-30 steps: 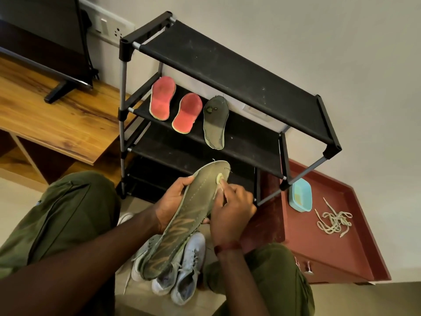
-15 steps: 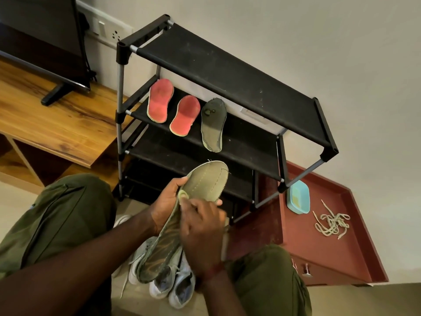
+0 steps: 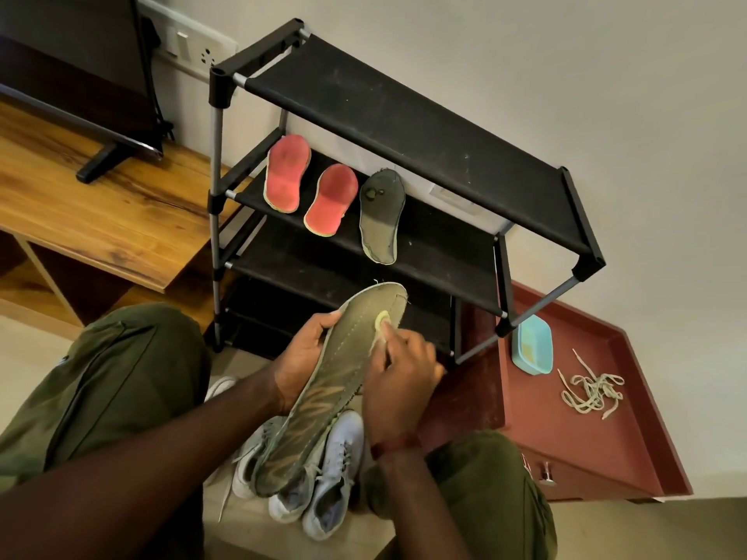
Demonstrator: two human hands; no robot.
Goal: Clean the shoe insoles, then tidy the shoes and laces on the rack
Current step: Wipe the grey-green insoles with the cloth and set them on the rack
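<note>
Olive stitched insole (image 3: 328, 388) has pale pad (image 3: 382, 318) pressed on.

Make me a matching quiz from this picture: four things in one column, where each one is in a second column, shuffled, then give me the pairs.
Things
1. red insoles
2. laces
3. white shoes
4. scrub pad

Places
A. on the floor
B. pinched in the right hand, against the olive insole
C. on the rack's second shelf
D. on top of the maroon cabinet

Pairs: 1-C, 2-D, 3-A, 4-B
</note>
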